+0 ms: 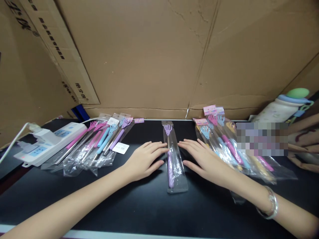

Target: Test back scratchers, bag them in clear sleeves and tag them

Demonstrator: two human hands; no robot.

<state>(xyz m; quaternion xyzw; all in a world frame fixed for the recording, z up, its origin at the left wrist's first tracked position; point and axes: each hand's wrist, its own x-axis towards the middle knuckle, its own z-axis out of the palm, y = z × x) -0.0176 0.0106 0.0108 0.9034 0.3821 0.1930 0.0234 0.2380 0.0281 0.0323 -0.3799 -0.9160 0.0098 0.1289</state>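
A purple back scratcher in a clear plastic sleeve [171, 162] lies lengthwise on the black table [154, 205], straight ahead of me. My left hand [143, 161] rests flat on the table at its left side, fingers stretched out and touching the sleeve's edge. My right hand [203, 159] lies flat on the other side, fingers spread, tips at the sleeve. Neither hand holds anything. A silver bangle [270, 204] is on my right wrist.
A pile of bagged pink, blue and purple scratchers [99, 142] lies at the left, next to a white power strip [47, 142]. Another pile of bagged scratchers [229, 146] lies at the right. A bottle with a green cap [284, 108] lies far right. Cardboard walls [149, 59] stand behind.
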